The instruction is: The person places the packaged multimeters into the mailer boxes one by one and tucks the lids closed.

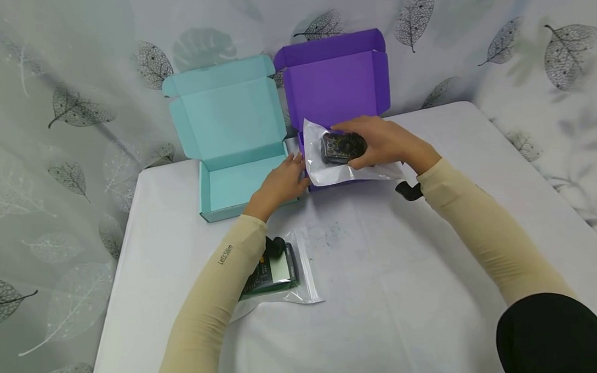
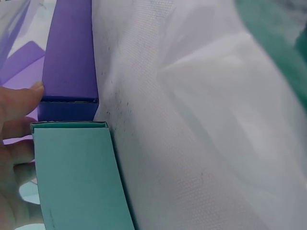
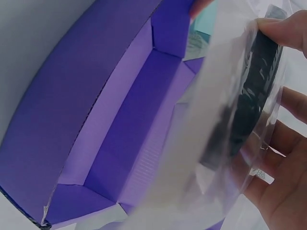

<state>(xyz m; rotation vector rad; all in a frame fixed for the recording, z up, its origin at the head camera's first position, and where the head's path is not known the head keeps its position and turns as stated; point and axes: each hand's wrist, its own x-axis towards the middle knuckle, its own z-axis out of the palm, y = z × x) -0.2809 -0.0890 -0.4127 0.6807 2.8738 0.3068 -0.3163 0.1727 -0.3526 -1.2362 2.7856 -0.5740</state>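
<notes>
My right hand (image 1: 386,141) grips a clear plastic bag (image 1: 319,171) with a dark, block-shaped item (image 1: 343,147) inside. The bag is held over the open purple box (image 3: 115,148), whose inside shows in the right wrist view. My left hand (image 1: 281,181) reaches to where the purple box meets the open teal box (image 1: 214,190). In the left wrist view its thumb (image 2: 31,98) touches the purple box's top edge, and the other fingers extend loosely beside the teal box's corner.
Both lids stand raised against the leaf-patterned curtain (image 1: 205,18). Near my left forearm, another clear bag (image 1: 305,274) with a dark and green packaged item (image 1: 276,271) lies on the white tablecloth (image 1: 373,299). A small black object (image 1: 408,191) shows beside my right wrist.
</notes>
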